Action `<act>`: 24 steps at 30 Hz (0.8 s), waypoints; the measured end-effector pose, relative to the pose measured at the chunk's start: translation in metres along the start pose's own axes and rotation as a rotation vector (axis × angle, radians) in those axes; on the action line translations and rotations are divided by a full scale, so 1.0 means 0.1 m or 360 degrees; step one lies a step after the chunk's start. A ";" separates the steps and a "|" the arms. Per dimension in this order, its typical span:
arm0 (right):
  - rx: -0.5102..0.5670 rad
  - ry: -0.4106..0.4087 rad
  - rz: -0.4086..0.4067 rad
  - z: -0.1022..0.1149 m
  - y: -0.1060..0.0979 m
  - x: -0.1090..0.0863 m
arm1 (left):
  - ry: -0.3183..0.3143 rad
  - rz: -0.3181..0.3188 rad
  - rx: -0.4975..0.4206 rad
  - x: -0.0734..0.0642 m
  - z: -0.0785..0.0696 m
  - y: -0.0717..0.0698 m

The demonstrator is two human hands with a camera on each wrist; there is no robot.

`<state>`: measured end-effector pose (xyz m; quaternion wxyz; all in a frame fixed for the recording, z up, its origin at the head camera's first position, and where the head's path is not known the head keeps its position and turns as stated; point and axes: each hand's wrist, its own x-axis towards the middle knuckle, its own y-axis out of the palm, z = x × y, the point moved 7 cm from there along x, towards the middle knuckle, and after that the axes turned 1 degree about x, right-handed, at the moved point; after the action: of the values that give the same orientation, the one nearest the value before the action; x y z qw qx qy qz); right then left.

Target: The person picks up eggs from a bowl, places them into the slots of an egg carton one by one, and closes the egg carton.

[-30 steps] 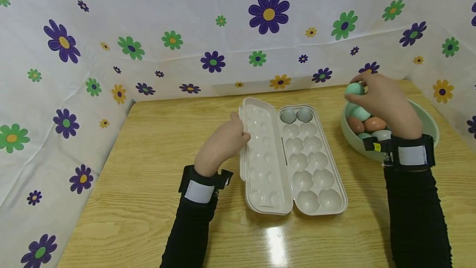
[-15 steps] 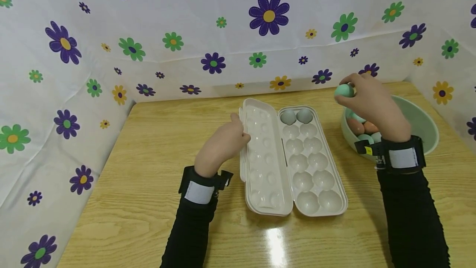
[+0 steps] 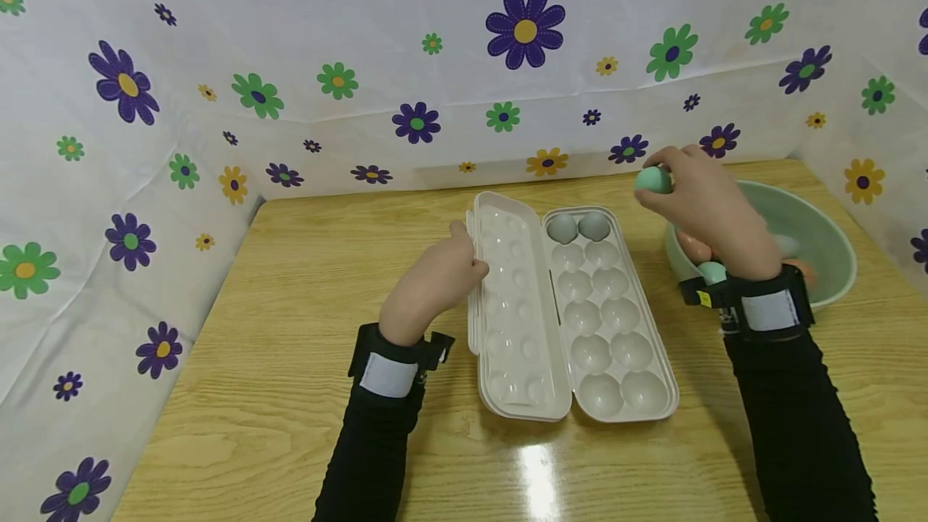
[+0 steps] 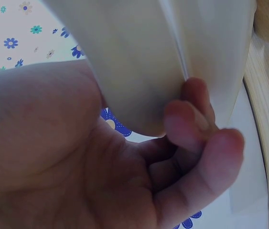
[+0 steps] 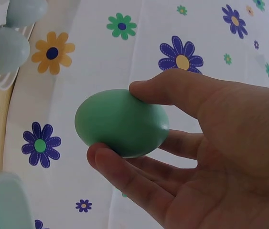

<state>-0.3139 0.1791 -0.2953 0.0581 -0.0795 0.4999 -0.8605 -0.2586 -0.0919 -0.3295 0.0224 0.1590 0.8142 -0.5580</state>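
My right hand (image 3: 714,212) pinches a green egg (image 5: 120,123) between thumb and fingertips, raised between the bowl and the egg box. A white plastic egg box (image 3: 600,321) lies with its lid (image 3: 532,345) folded back to the left. Two pale grey-blue eggs (image 3: 594,225) fill the far pair of hollows; the other hollows hold nothing. With my left hand (image 3: 437,284) I grip the lid's outer left edge. Close up in the left wrist view, the fingers (image 4: 203,171) curl round that edge.
A pale green bowl (image 3: 837,260) stands to the right, partly behind my right forearm, with brown, green and pale eggs inside. A flowered white cloth (image 3: 326,14) hangs round the back and sides of the wooden table (image 3: 290,377).
My right hand has moved left from over the bowl, carrying the green egg towards the egg box. My left hand stays at the lid.
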 end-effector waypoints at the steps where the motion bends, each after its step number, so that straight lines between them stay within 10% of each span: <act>1: 0.0004 -0.0002 0.0002 0.01 0.01 0.00 | 0.0001 0.0000 -0.0001 0.00 0.00 0.00; 24: -0.0005 -0.0090 0.0069 0.25 0.36 0.11 | 0.0009 -0.0004 -0.0019 -0.01 0.00 0.00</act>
<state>-0.3192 0.1378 -0.3132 0.0905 -0.0930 0.5011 -0.8556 -0.2579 -0.0917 -0.3291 0.0203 0.1593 0.8177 -0.5527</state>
